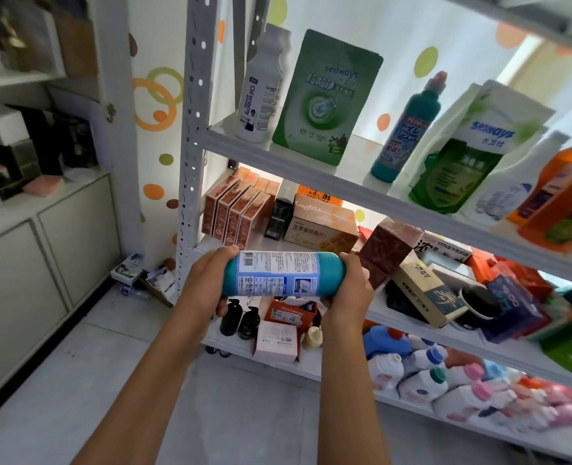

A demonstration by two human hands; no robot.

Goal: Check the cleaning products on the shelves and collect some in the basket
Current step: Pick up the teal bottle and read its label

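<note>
The person's left hand (pixel 207 276) is gripping 1 end of a teal plastic bottle with a white printed back label (pixel 279 273), and the right hand (pixel 351 283) is wrapping the other end. Both sets of fingers are curling round it, holding it sideways in front of the white metal shelving unit (pixel 190 129), label facing up as if being read.

At 12 o'clock from the bottle, a green stand-up refill pouch (pixel 324 99) is standing on the upper shelf, with a white "Oil enemy" bottle (pixel 261 92) touching its left side. At 1 o'clock, a second teal bottle with a pink cap (pixel 407 129) is standing upright. At 5 o'clock, white detergent jugs with coloured caps (pixel 422 374) are lying crowded on the bottom shelf.

I cannot see any basket, so the drop-off spot is unknown. Held only by its ends, the bottle may be slipping if 1 hand lets go carelessly, and a swing back could be toppling the boxes just behind it.
</note>
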